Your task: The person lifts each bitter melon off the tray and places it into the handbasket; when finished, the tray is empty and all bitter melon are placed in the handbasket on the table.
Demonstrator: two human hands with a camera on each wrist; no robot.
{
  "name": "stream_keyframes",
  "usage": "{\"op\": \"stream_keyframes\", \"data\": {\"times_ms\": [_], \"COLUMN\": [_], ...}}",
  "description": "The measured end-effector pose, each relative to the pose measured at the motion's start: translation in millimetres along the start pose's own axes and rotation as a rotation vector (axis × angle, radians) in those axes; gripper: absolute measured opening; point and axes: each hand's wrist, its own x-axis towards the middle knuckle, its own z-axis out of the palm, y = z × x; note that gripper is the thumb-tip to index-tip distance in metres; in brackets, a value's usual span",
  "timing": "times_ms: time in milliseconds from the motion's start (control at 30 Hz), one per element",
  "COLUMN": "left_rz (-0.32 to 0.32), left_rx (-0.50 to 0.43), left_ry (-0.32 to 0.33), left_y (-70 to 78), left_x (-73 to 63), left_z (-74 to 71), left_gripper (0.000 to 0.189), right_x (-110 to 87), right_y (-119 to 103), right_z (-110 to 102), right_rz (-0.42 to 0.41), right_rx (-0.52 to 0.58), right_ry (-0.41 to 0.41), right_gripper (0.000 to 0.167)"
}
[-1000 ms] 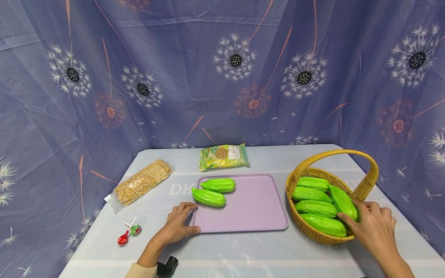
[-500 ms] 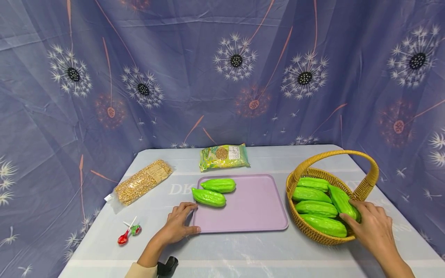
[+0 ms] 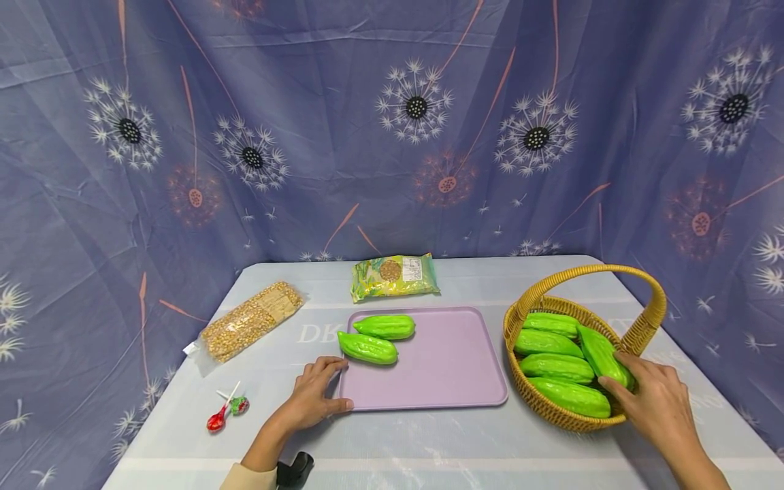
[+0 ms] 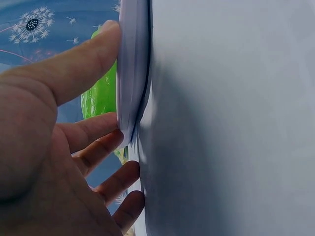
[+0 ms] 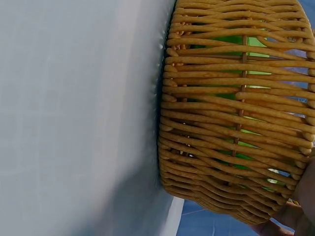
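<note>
In the head view, my right hand (image 3: 661,405) reaches over the right rim of a wicker basket (image 3: 572,423). Its thumb and fingers pinch the near end of a green bitter melon (image 3: 600,352) lying slanted on top. Several more bitter melons (image 3: 559,367) lie side by side under it. My left hand (image 3: 315,396) touches the left edge and front corner of a lilac tray (image 3: 441,367) with relaxed fingers, as the left wrist view shows too. Two bitter melons (image 3: 369,348) rest at the tray's left. The right wrist view shows mostly the basket wall (image 5: 236,108), which hides most of that hand.
A yellow-green packet (image 3: 395,277) lies behind the tray. To the left is a clear bag of corn kernels (image 3: 251,323). Two lollipops, one red (image 3: 216,420) and one green (image 3: 239,405), lie at the front left. The basket's tall handle (image 3: 591,267) arches over its contents.
My right hand has shifted slightly left, its fingers settling closer on the slanted bitter melon. The left hand and the tray stay where they were.
</note>
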Motion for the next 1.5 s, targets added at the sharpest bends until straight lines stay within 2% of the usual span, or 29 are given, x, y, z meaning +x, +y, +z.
{"op": "stream_keyframes", "data": {"times_ms": [167,333,500,767,867,1067,1267,1500], "left_rz": [-0.001,-0.005,-0.01,-0.003,-0.002,-0.008,-0.003,0.001], "left_rx": [0.007,0.005,0.002,0.0,-0.002,-0.005,-0.005,-0.01], "left_ry": [-0.003,-0.001,-0.001,0.01,0.009,0.002,-0.003,-0.007], "left_y": [-0.3,0.3,1.3,0.9,1.0,0.9,-0.2,-1.2], "left_x": [-0.3,-0.8,-1.0,-1.2,-1.5,-1.6,-1.5,-0.3], "left_z": [0.6,0.1,-0.5,-0.1,-0.1,-0.3,-0.4,-0.3], "left_gripper": [0.07,0.07,0.07,0.069,0.069,0.069,0.069,0.069], "right_x": [-1.1,-0.2,2.4,1.9,0.9,5.0,9.4,14.1], "right_y": [-3.2,-14.0,-35.9,-80.6,-95.8,-120.9,-145.1,-169.8], "right_z": [-2.4,-8.5,-16.2,-18.6,-13.6,0.5,16.8,40.6], "right_rz": [-0.005,-0.026,-0.046,-0.123,-0.148,-0.286,-0.338,-0.365], "right_rx": [0.027,0.105,0.197,0.337,0.36,0.468,0.541,0.547], "right_ry": [0.022,0.04,0.017,-0.006,0.012,0.078,0.057,0.004], "right_gripper": [0.055,0.055,0.055,0.054,0.055,0.058,0.056,0.053]}}
